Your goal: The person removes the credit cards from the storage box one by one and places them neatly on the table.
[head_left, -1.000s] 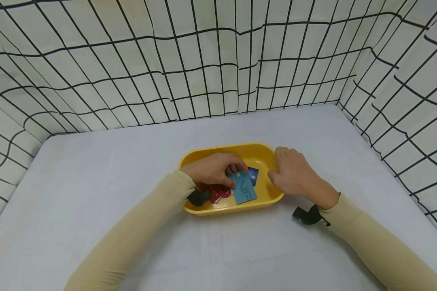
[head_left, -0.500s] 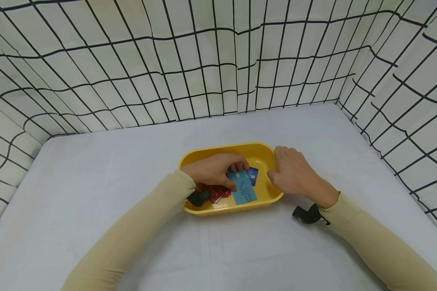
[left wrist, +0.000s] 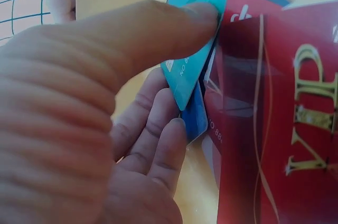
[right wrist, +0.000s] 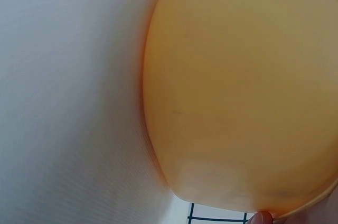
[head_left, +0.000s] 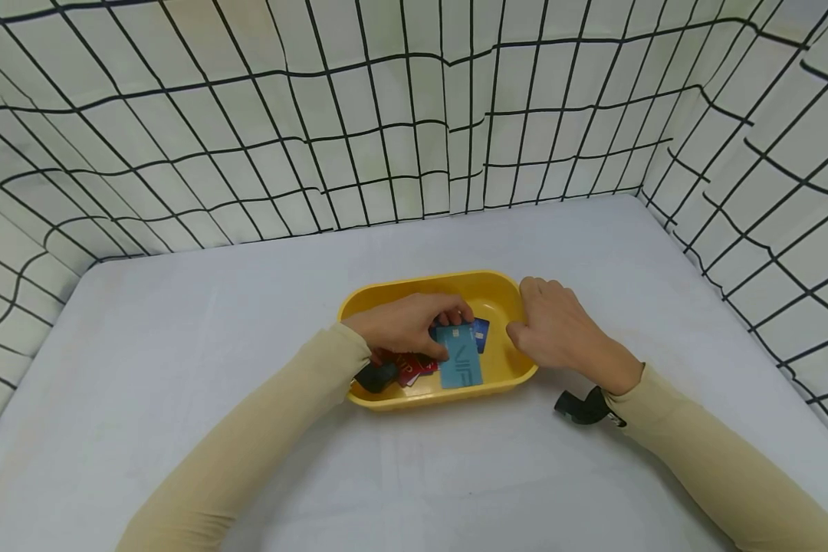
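A shallow yellow plastic tray [head_left: 504,364] holds several plastic cards. Inside it my left hand [head_left: 410,322] pinches a teal VIP card [head_left: 461,364]; in the left wrist view the thumb [left wrist: 185,28] lies across the card's face, and the fingertips [left wrist: 177,129] are curled at its far edge. A dark blue card [head_left: 481,335] shows behind the teal one. Red VIP cards [left wrist: 311,113] lie beside it, partly under the left hand. My right hand [head_left: 559,330] grips the tray's right end, and its fingertip [right wrist: 261,217] shows at the rim in the right wrist view.
The tray stands on a table with a white cloth [head_left: 214,345]. A black wire grid [head_left: 386,123] over white fabric closes off the back and both sides. Black wrist cameras sit at the left wrist [head_left: 377,376] and the right wrist [head_left: 583,408].
The teal card has turned slightly in the left fingers, its near end swinging left so it stands straighter in the head view. The right hand and tray have stayed in place.
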`<action>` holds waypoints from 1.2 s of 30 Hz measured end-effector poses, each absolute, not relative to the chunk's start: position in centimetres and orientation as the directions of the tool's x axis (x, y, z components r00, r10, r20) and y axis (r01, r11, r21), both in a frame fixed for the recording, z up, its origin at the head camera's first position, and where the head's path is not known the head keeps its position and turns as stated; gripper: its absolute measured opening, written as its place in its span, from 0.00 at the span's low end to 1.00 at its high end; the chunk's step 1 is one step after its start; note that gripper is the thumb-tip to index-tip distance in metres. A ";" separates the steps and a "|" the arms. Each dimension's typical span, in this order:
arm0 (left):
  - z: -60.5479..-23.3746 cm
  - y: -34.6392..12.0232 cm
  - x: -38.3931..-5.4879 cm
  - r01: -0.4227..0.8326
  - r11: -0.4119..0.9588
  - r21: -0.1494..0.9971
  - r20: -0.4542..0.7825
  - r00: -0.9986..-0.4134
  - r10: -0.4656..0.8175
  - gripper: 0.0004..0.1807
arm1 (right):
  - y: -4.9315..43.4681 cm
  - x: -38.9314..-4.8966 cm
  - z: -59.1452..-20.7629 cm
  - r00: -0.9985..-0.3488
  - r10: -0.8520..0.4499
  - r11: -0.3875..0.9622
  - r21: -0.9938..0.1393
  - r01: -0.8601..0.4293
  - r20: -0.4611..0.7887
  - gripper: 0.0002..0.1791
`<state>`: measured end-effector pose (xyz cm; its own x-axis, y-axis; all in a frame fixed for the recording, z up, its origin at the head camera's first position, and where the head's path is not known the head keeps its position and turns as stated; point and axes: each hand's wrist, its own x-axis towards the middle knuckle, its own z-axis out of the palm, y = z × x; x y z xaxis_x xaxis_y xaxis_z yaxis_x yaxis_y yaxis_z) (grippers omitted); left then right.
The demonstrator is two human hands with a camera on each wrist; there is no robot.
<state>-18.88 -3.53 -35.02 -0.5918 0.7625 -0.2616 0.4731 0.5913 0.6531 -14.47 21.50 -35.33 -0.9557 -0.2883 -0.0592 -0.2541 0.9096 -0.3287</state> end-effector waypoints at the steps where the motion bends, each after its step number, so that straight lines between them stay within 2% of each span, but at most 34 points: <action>1: -35.0 -3.5 -18.9 0.477 0.591 0.651 -0.260 -0.591 0.764 0.31 | 21.5 -14.5 -35.3 -0.955 -0.289 0.910 -0.328 -0.255 -0.060 0.14; 14: -35.3 -3.6 -19.1 0.550 0.551 0.627 -0.214 -0.558 0.802 0.32 | 21.5 -14.6 -35.5 -0.956 -0.288 0.911 -0.325 -0.255 -0.055 0.13; 27: -34.8 -3.7 -18.7 0.486 0.570 0.662 -0.235 -0.588 0.774 0.28 | 21.4 -14.4 -35.4 -0.956 -0.285 0.906 -0.343 -0.248 -0.062 0.14; 36: -34.6 -3.7 -18.7 0.482 0.580 0.656 -0.261 -0.576 0.774 0.27 | 21.3 -14.4 -35.4 -0.959 -0.276 0.911 -0.338 -0.239 -0.066 0.14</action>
